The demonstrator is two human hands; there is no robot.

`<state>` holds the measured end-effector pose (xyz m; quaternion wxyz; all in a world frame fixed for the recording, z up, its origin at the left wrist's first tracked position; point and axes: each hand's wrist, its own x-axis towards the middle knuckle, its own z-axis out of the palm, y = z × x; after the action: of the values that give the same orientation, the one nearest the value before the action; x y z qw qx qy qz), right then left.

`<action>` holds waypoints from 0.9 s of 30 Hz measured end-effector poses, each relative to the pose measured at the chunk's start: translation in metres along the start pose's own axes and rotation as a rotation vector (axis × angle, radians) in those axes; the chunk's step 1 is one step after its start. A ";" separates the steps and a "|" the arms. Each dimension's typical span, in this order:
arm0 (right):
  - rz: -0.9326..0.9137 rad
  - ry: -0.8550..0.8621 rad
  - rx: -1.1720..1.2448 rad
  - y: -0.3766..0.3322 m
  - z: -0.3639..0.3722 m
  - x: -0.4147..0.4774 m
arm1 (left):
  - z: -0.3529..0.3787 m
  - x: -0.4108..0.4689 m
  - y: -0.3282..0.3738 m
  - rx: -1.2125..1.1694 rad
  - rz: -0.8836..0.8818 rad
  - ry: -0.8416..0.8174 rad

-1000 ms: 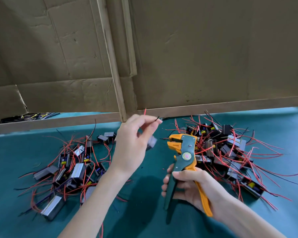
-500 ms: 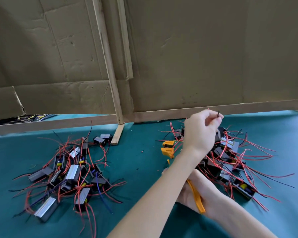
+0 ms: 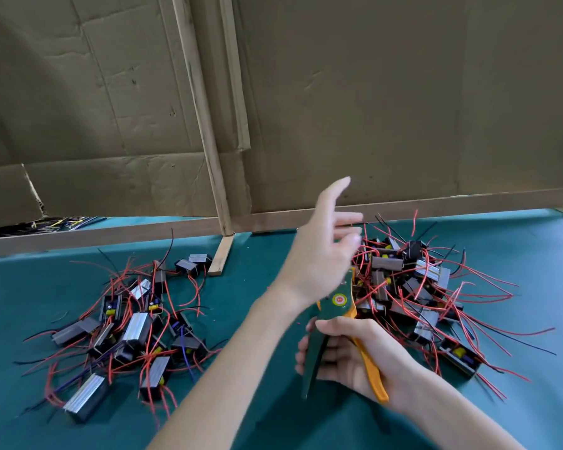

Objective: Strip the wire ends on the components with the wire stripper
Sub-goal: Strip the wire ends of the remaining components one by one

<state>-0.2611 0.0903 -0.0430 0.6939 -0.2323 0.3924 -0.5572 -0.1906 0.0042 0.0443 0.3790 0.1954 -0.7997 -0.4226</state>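
My right hand [image 3: 355, 358] grips the green and orange wire stripper [image 3: 338, 319] by its handles, its head pointing up and away. My left hand [image 3: 322, 251] hovers above the stripper's head with fingers spread and blurred, holding nothing that I can see. Just beyond it lies the right pile of components [image 3: 416, 287], small black and silver boxes with red and black wires. A second pile of the same components [image 3: 127, 326] lies on the left of the green mat.
The green mat [image 3: 517, 254] covers the table. Cardboard walls [image 3: 371, 108] with wooden strips close the back. A short wooden piece [image 3: 221, 254] lies at the base of the upright strip. Loose wires [image 3: 36, 224] show behind the left wall.
My left hand was pinching a wire end over the right pile; now its fingers are spread and nothing is in them. The stripper has risen slightly in my right hand.
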 end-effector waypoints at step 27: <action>-0.031 0.074 0.082 -0.002 -0.015 0.013 | -0.191 -0.049 -0.133 1.148 -0.555 0.265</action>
<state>-0.2732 0.0790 -0.0541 0.6791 -0.1889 0.3912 -0.5918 -0.0130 -0.1409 -0.0189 0.1868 0.6165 -0.7647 0.0173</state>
